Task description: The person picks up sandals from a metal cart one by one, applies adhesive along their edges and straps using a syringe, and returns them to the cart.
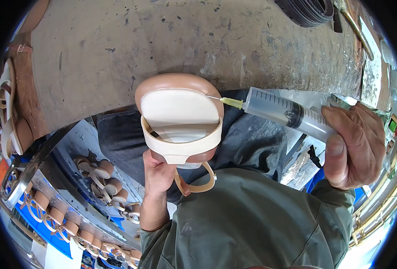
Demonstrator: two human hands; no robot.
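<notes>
A tan sandal (pixel 176 82) with a cream insole and a cream toe strap is held up at the near edge of the bench. My left hand (pixel 159 172) grips it from beneath; most of those fingers are hidden behind the sole. The sandal's ankle strap (pixel 203 187) hangs in a loop on the near side. In my right hand (pixel 357 143) is a clear plastic syringe (pixel 274 107), pinched at its rear end. Its thin needle, on a yellow-green hub (pixel 231 102), touches the right side of the sandal's front, where insole and tan rim meet.
A worn, stained workbench (pixel 162 40) spans the far side. Coiled dark strapping (pixel 308 11) lies at its far right. More sandals (pixel 12 107) stand at the left edge, and rows of them (pixel 64 219) sit on shelving at lower left. A metal bar (pixel 21 188) juts nearby.
</notes>
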